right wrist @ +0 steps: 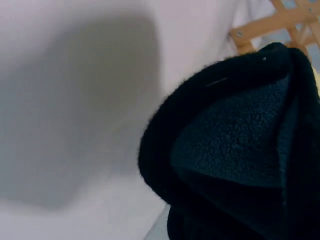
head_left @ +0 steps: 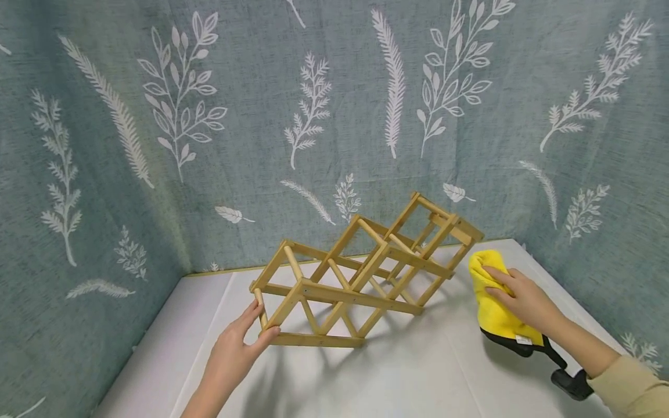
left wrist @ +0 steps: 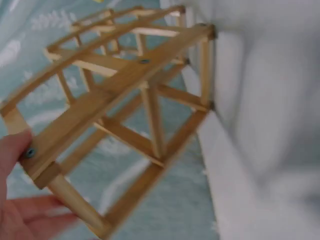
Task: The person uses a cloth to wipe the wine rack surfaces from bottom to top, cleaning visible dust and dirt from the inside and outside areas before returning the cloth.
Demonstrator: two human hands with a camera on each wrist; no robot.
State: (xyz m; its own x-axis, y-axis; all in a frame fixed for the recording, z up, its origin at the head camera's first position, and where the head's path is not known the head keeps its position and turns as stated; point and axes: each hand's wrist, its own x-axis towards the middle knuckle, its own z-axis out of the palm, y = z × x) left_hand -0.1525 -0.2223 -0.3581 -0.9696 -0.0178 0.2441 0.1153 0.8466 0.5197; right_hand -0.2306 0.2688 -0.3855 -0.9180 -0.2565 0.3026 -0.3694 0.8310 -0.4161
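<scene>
Head view bright, soft shadows on tabletop (head_left: 413,374); left-wrist view blurred

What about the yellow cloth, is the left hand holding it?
No, the right hand grips the yellow cloth, while the left hand holds the wooden rack.

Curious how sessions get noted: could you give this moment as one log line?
left hand: grips end of wooden rack | right hand: holds yellow cloth near rack's opposite end | white table: beneath

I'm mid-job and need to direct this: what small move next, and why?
I'd probably bring the cloth to the right end of the rack: the right hand holds it close by, apparently not touching, while the left hand grips the other end.
</scene>
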